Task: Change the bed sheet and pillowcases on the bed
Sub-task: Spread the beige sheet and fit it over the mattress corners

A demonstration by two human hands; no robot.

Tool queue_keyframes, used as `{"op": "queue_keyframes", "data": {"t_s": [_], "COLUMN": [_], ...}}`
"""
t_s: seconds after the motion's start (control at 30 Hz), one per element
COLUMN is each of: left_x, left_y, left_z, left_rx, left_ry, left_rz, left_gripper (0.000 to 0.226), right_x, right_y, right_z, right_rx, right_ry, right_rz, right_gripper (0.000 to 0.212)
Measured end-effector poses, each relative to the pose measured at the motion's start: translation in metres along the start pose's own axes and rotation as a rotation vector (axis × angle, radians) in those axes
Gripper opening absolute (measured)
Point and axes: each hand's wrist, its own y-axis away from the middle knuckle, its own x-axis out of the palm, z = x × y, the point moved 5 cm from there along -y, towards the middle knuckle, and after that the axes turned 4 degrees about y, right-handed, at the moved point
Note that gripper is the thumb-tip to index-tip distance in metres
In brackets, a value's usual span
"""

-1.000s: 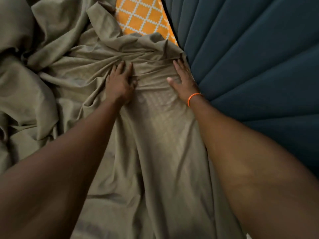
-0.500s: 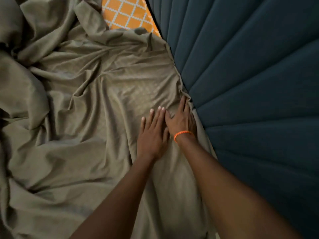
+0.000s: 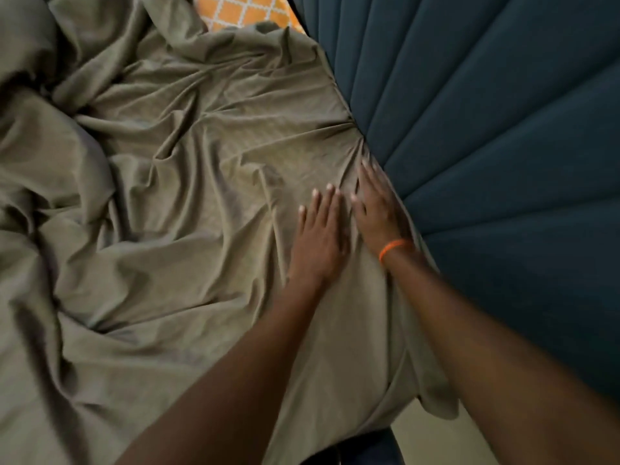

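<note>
Partly blurred, right hand (image 3: pixel 377 213) and left hand (image 3: pixel 318 236) press flat, fingers straight, on olive sheet (image 3: pixel 201 196); mattress hidden.

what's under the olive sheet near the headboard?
At the top, an orange patterned surface pokes out from under the sheet, beside the headboard. Both hands, left and right, lie flat on the sheet. Whatever lies beneath elsewhere is covered.

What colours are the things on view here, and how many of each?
Olive: 1, the bed sheet
Dark blue: 1, the padded headboard
Orange: 2, the patterned pillow and the wristband
Total: 4
</note>
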Motion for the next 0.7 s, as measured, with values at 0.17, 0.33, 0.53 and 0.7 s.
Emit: {"op": "queue_keyframes", "data": {"t_s": [0.17, 0.33, 0.53, 0.7], "left_x": [0.049, 0.059, 0.060, 0.066], "left_y": [0.098, 0.122, 0.113, 0.097], "left_z": [-0.050, -0.045, -0.036, -0.045], "left_rx": [0.022, 0.015, -0.004, 0.037], "left_ry": [-0.036, -0.037, -0.047, -0.032], "left_rz": [0.091, 0.150, 0.111, 0.125], "left_gripper": [0.070, 0.074, 0.073, 0.073], "right_x": [-0.007, -0.008, -0.001, -0.002], "right_y": [0.159, 0.132, 0.095, 0.065], "right_z": [-0.021, -0.020, -0.052, -0.069], "right_rx": [0.380, 0.411, 0.380, 0.457], "right_ry": [0.133, 0.286, 0.015, -0.344], "right_rz": [0.004, -0.050, 0.154, 0.262], "right_gripper": [0.094, 0.076, 0.096, 0.077]}}
